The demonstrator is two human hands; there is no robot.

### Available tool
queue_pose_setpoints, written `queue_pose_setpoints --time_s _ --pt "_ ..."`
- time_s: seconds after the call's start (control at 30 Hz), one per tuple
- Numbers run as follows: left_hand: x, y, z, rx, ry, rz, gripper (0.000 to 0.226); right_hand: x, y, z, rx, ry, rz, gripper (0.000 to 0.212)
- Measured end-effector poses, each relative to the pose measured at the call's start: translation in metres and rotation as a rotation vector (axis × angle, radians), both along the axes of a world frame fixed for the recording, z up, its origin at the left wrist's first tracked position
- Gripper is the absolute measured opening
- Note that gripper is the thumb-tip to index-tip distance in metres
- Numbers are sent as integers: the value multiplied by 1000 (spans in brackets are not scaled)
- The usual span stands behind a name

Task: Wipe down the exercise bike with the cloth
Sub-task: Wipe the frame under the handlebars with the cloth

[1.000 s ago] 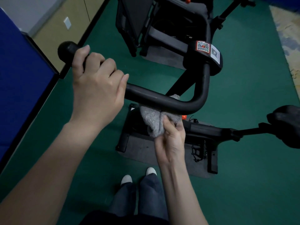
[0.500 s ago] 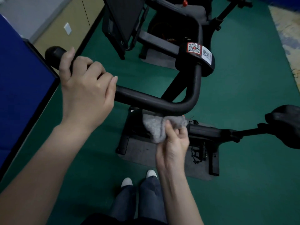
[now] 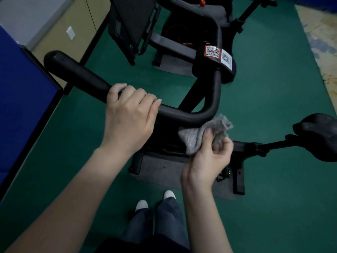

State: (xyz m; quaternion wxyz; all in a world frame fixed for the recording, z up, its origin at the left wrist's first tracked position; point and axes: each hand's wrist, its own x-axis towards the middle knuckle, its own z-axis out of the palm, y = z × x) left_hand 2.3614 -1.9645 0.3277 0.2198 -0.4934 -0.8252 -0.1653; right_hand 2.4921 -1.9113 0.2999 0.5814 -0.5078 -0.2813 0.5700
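A black exercise bike stands below me, its curved handlebar point(image 3: 82, 75) running from upper left to a bend at centre. My left hand point(image 3: 129, 117) grips the bar, fingers curled over the top. My right hand point(image 3: 209, 157) holds a grey cloth point(image 3: 198, 136) bunched against the underside of the bend, thumb on the cloth. The head piece with QR stickers point(image 3: 217, 53) sits above the bend. The black saddle point(image 3: 321, 137) shows at the right edge.
A grey mat point(image 3: 164, 172) lies under the bike frame on the green floor. A second black machine point(image 3: 182, 30) stands behind. A blue panel point(image 3: 20, 99) flanks the left, a patterned rug point(image 3: 321, 33) the right. My shoes point(image 3: 155, 199) are below.
My left hand slid from the handlebar's end toward the bend, baring the grip. My right hand moved the cloth rightward along the underside to the bend.
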Motion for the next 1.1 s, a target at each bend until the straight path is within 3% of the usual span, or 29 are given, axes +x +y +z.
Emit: queue_pose_setpoints --time_s 0.2,0.4,0.63,0.77,0.93,1.1 --pt "0 1 -1 20 -1 9 44 0 15 15 486 -593 62 19" --pt "0 1 -2 38 3 23 42 -7 34 38 855 -1028 591 12" --pt "-1 0 -3 42 21 13 42 5 34 35 902 -1052 595 16" --pt "-1 0 -4 57 29 4 43 4 32 29 660 -926 477 21" --pt "-2 0 -5 59 43 -5 43 -8 17 22 496 -804 366 19" --pt "-2 0 -6 59 53 -4 42 -8 11 21 530 -854 302 23"
